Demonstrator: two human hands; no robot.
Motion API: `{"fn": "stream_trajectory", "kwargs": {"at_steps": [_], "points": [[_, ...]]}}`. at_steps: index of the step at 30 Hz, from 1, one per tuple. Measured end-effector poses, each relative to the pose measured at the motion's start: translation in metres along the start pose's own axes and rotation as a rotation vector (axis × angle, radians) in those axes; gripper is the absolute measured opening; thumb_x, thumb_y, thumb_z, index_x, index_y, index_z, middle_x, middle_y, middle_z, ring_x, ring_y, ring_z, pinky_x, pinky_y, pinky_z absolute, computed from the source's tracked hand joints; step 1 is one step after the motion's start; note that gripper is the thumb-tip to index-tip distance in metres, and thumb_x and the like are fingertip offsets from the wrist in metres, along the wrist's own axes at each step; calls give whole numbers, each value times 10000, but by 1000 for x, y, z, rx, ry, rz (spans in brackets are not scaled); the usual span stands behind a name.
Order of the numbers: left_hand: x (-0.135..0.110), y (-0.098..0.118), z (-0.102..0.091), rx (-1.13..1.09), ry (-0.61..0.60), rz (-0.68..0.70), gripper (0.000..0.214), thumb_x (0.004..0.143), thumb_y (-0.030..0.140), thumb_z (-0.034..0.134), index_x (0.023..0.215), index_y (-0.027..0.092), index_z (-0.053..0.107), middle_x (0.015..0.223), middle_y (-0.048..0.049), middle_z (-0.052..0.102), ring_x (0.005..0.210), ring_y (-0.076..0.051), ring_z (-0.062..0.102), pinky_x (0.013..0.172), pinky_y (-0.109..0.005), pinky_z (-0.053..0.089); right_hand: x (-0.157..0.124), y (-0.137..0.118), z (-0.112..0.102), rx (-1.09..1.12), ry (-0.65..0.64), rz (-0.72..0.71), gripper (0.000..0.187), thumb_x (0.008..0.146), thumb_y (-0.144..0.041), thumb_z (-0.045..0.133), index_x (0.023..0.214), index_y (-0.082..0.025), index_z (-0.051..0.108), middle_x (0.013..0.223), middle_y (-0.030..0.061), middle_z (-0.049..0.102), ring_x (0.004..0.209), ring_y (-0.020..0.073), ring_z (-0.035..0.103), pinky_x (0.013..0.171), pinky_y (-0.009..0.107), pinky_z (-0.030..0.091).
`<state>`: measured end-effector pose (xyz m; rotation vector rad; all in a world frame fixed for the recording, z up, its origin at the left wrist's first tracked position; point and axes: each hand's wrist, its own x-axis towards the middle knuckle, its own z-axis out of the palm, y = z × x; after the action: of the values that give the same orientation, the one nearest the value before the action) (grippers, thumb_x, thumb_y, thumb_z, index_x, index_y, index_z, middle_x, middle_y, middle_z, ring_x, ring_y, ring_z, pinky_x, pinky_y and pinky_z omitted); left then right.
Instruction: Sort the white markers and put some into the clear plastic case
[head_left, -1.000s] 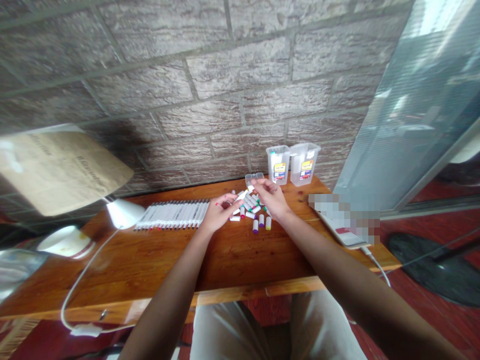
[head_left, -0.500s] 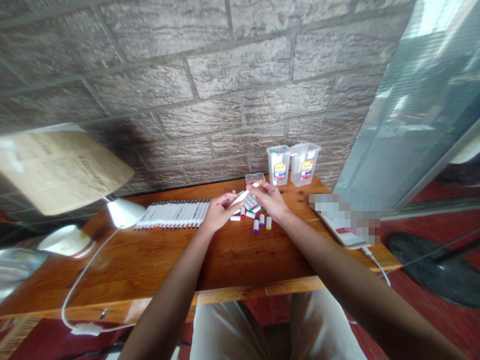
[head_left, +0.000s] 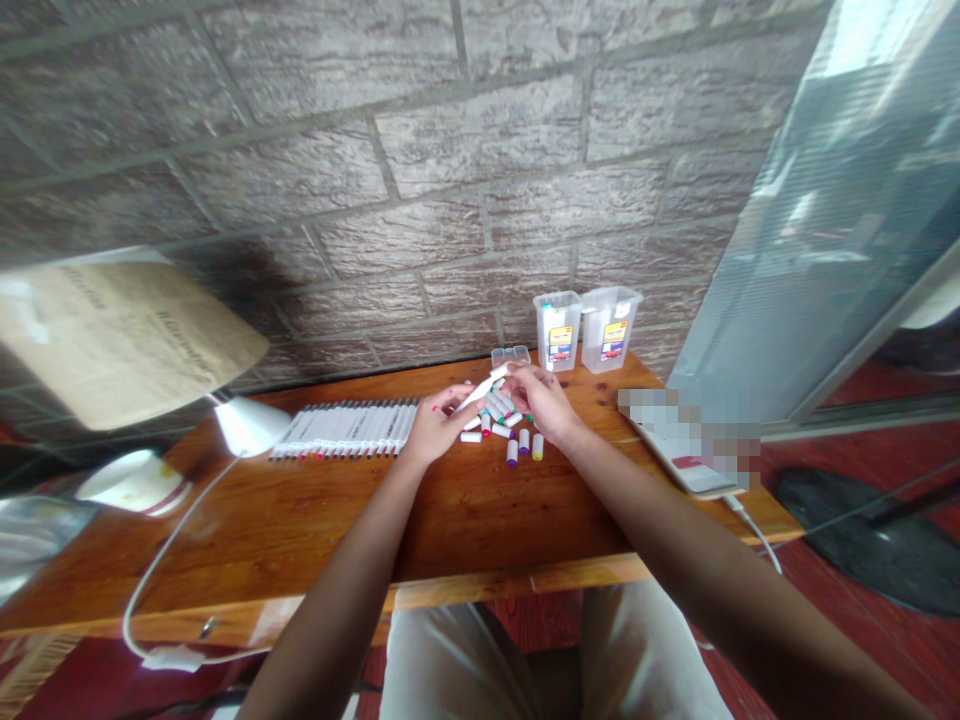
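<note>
My left hand (head_left: 439, 425) is closed around a white marker (head_left: 475, 398), which slants up to the right. At the marker's upper end, the fingers of my right hand (head_left: 546, 404) pinch a white marker cap (head_left: 499, 371), in line with the barrel and seemingly touching it. Beneath both hands lies a pile of loose marker caps (head_left: 523, 441) with coloured ends, purple, yellow, red and green among them. My fingers hide part of this pile. Left of my left hand, a row of white markers (head_left: 345, 430) lies side by side on the wooden table (head_left: 480, 520).
Two clear plastic boxes (head_left: 611, 330) stand at the back right, one with something inside. A small clear lid (head_left: 511, 354) lies behind my hands. To the left are a lamp (head_left: 251, 425) and a paper cup (head_left: 135, 482); a blurred-out device (head_left: 686, 450) lies right.
The cap in my right hand has shifted left and turned into line with the marker's end. My left hand has hardly moved.
</note>
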<state>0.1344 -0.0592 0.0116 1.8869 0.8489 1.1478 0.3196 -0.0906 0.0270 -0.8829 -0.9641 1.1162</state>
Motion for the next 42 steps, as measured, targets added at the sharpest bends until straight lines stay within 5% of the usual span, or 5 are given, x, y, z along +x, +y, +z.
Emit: {"fn": "stream_trajectory", "kwargs": {"at_steps": [7, 12, 22, 32, 42], "points": [[0, -2, -1, 59, -40, 20, 391, 874, 475, 697, 1116, 172, 747, 1048, -68, 778, 928, -200, 714, 853, -296, 546, -2, -2, 1, 31, 25, -21, 422, 657, -609, 782, 745, -219, 650, 516, -75, 443, 432, 72, 298, 424, 246, 217], [0, -3, 0, 33, -22, 39, 422, 835, 472, 743, 1123, 163, 747, 1113, -86, 775, 1012, -230, 718, 958, -349, 537, -3, 0, 0, -50, 19, -42, 467, 671, -644, 789, 782, -204, 679, 536, -73, 465, 466, 74, 341, 449, 237, 239], [1, 0, 0, 33, 80, 24, 434, 756, 500, 799, 1023, 160, 770, 1038, -98, 790, 927, -226, 737, 931, -367, 558, -5, 2, 2, -131, -63, -62, 453, 682, -637, 779, 702, -197, 675, 537, -67, 486, 482, 79, 391, 476, 237, 290], [0, 3, 1, 7, 76, 25, 424, 729, 498, 819, 993, 169, 778, 1020, -92, 791, 937, -232, 738, 919, -361, 560, -8, 8, -1, -165, -251, -71, 346, 690, -494, 821, 828, -192, 726, 629, -42, 623, 530, 86, 472, 515, 226, 327], [-1, 3, 1, 31, 64, 50, 410, 765, 500, 794, 1012, 173, 774, 981, -77, 794, 885, -211, 734, 869, -335, 569, -6, 9, -2, -193, -221, -92, 346, 696, -510, 812, 783, -188, 718, 600, -42, 604, 516, 87, 460, 495, 227, 322]]}}
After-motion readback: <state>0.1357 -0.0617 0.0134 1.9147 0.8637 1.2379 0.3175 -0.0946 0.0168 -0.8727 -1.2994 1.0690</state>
